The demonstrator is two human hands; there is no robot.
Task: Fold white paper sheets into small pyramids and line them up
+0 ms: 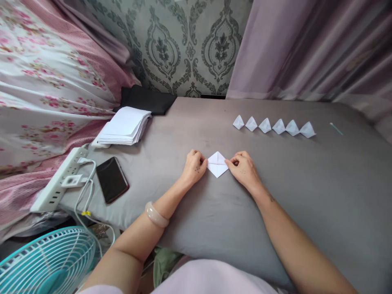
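Between my two hands is a small folded paper diamond (217,168), white, with crease lines crossing its middle. My left hand (195,166) pinches its left corner between thumb and fingers. On the opposite side, my right hand (243,167) grips the right corner the same way. The paper is low over the grey cloth surface (196,216); whether it touches cannot be made out. Farther off to the right stands a row of several folded white paper pieces (265,125) with pointed tops.
At the left lie a stack of white paper (122,126), a dark phone (112,179) and a white power strip (63,179) with cables. A black folder-like item (150,100) is behind. A turquoise fan (52,261) stands lower left. A thin stick (337,128) lies far right.
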